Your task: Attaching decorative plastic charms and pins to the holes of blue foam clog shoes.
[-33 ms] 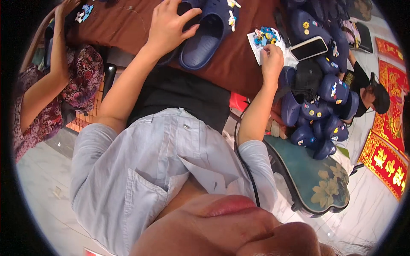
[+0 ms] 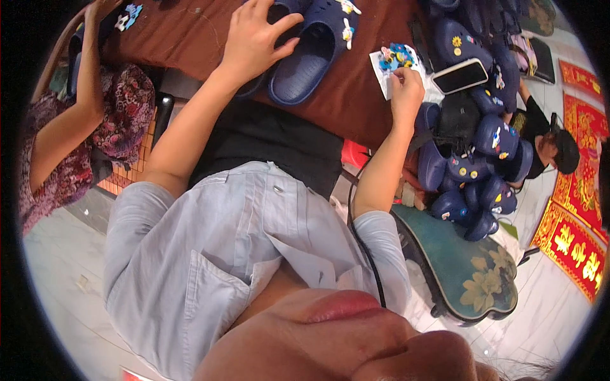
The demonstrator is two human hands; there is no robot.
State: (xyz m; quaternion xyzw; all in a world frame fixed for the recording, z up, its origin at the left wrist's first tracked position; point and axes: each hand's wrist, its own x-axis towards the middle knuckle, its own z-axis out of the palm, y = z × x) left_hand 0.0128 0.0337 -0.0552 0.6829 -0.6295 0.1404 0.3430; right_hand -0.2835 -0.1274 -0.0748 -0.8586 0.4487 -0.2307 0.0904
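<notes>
Two navy clogs sit side by side on the brown cloth; the right-hand clog (image 2: 304, 70) has white cartoon charms on its upper. My left hand (image 2: 257, 41) is over the left-hand clog and hides much of it. Its thumb and forefinger are spread apart, and I see nothing between them. To the right, a pile of small colourful shoe charms (image 2: 396, 56), blue, yellow and black, lies on a white plastic bag (image 2: 381, 73). My right hand (image 2: 407, 92) is at the near edge of this pile with fingers bent together. Whatever is between its fingertips is too small to make out.
A white-edged phone (image 2: 460, 76) lies right of the bag. Beyond it are many heaped navy clogs (image 2: 495, 136) with charms. A teal flowered stool (image 2: 467, 273) stands at lower right. One person's arm (image 2: 76, 120) is at the left; another person (image 2: 549, 149) is at far right.
</notes>
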